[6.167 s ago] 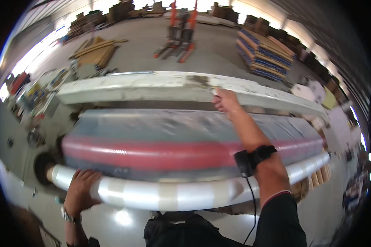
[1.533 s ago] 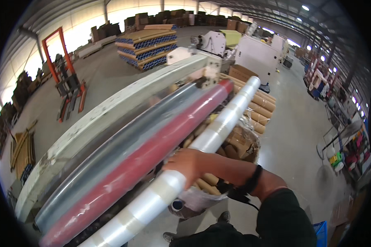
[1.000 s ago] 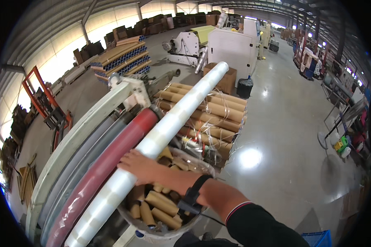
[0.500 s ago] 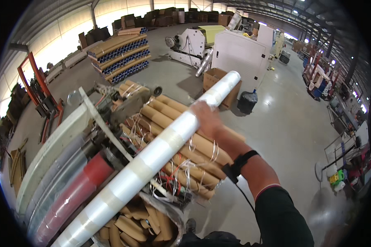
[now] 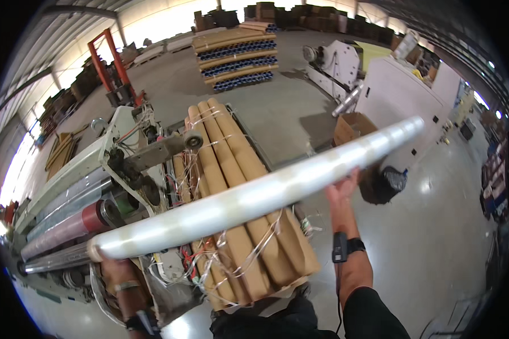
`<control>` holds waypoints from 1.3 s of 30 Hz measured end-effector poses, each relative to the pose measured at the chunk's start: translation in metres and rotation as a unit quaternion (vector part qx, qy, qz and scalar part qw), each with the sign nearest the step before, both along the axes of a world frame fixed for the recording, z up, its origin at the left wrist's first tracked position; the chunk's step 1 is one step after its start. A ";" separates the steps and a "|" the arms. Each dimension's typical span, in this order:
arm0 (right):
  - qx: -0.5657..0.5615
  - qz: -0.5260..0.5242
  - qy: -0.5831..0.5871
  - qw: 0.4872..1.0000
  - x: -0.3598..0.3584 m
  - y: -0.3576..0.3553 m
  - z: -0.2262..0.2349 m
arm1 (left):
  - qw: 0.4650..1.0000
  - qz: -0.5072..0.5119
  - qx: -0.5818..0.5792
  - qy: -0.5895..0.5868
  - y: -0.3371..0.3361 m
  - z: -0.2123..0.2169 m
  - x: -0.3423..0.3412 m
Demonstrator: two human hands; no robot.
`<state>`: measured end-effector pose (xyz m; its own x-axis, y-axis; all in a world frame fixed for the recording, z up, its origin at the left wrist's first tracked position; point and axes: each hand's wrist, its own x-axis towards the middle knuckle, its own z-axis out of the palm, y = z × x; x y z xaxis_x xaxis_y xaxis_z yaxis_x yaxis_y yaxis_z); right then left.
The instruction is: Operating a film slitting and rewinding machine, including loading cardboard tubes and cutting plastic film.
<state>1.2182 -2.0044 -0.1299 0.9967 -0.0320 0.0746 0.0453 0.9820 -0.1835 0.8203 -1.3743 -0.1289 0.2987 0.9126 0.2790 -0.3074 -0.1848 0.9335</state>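
Warehouse floor, grey polished concrete (image 5: 435, 237), daylight glare along far wall. Long white film roll (image 5: 254, 198) carried across mid-frame, well above floor. Long axis running lower-left to upper-right: near end low by the machine, far end (image 5: 415, 123) pointing up toward white cabinet (image 5: 401, 96). Slight bow from lens.

Right hand (image 5: 342, 189) under the roll, approx two-thirds along, palm up, fingers pressed to its underside, supporting it; black wrist strap w/ cable below on forearm. Left hand (image 5: 116, 268) at the roll's low end, mostly hidden behind it; full grip can't be told, but touching the end from beneath. Watch band on that wrist.

Directly under the roll: bundle of brown cardboard tubes (image 5: 237, 186), strapped w/ pale bands, tubes running near-to-far, crossing the roll's axis. Left of the roll's low end: winding machine (image 5: 136, 158), cream frame, loose wires, w/ red roller (image 5: 62, 229) and grey rollers lying parallel.

Beyond the roll, far side: stacked pallets of tubes (image 5: 234, 56), tan wrap on top, dark blue tube ends showing in rows. Open brown carton (image 5: 350, 127) just above the roll's far part, beside the cabinet. Black bin (image 5: 382, 183) just past right hand. Red-orange lift frame (image 5: 110, 62) far left of the roll. Yellow-green rectangular panel (image 5: 387, 53) behind cabinet.
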 end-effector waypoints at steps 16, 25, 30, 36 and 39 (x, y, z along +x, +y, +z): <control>-0.198 -0.220 0.071 0.953 -0.158 -0.313 0.074 | 0.706 -0.615 -0.277 -0.216 -0.514 0.114 0.273; -0.837 -0.403 0.131 0.347 -0.442 -0.172 0.148 | 0.509 -0.801 -0.129 -0.286 -0.668 0.215 0.159; -0.800 -0.502 0.233 0.232 -0.545 -0.141 0.154 | 0.427 -0.850 -0.115 -0.288 -0.690 0.264 0.079; -0.742 -0.522 0.320 0.273 -0.697 -0.105 0.128 | 0.270 -0.930 -0.112 -0.223 -0.738 0.276 -0.068; -0.670 -0.505 0.390 0.379 -0.778 -0.072 0.130 | 0.171 -0.963 -0.103 -0.182 -0.756 0.266 -0.176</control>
